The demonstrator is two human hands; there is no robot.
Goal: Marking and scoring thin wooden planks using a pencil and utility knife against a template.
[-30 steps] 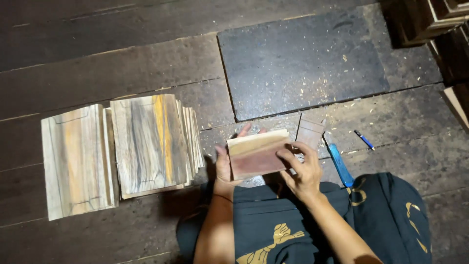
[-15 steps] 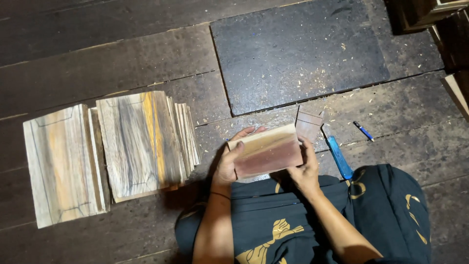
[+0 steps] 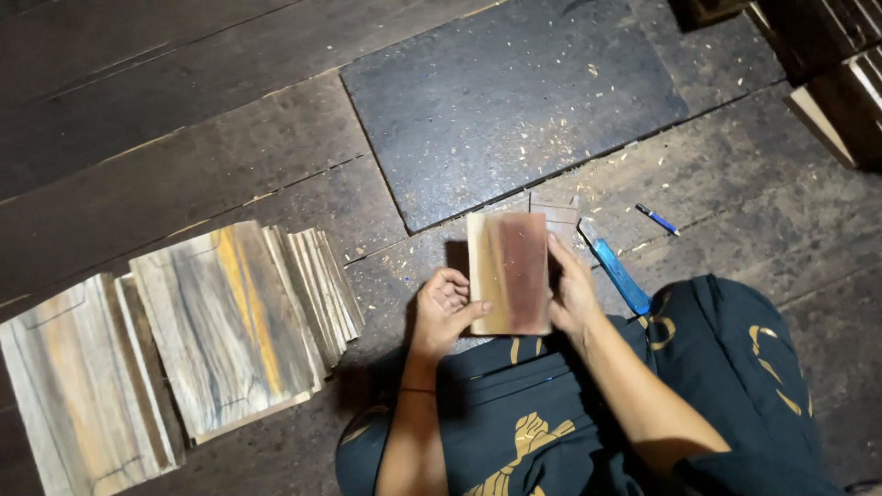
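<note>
While you sit on the plank floor, both hands hold one wood block above your lap, long side pointing away from you. Left hand: palm up, thumb pressed on the block's left edge, fingers curled loosely, grip partly closed. Right hand: closed along the block's right edge, fingers mostly hidden behind it. Block face is pale on the left, reddish-brown on the right. Blue-handled tool lies on the floor just right of your right hand; small blue pen beyond it. Two fanned stacks of streaked boards lie to your left. Dark mat with wood chips sits ahead.
</note>
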